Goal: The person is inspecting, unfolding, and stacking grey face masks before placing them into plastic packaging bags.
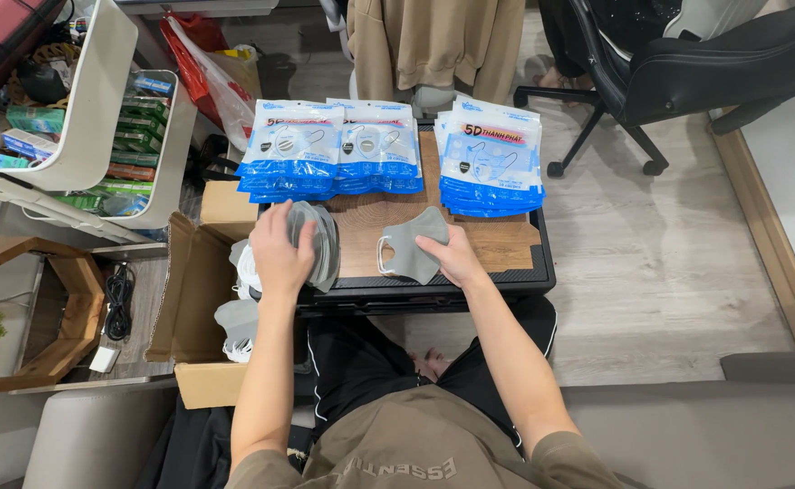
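1. Presently, your right hand (456, 256) pinches a single grey fabric face mask (413, 246) with white ear loops, fingers closed on its right edge; the mask lies flat on the small wood-topped table with a black rim (506, 263), near the front edge.
2. Your left hand (277, 256) is curled over a stack of grey fabric face masks (322, 243), thumb and fingers wrapped round its near side. The stack stands on edge at the table's left front corner, just beside the single mask but not touching it.
3. Behind both hands, three piles of blue-and-white plastic mask packets sit along the table's back: left pile (290, 152), middle pile (377, 148), right pile (491, 159).
4. Left of the table, an open brown cardboard box (191, 281) holds more loose grey masks (239, 323), below your left forearm.
5. Further left: a white trolley shelf (98, 91) with small boxes, and a wooden octagonal frame (71, 312).
6. Upper right: a black office chair (687, 63) on the pale wood floor.
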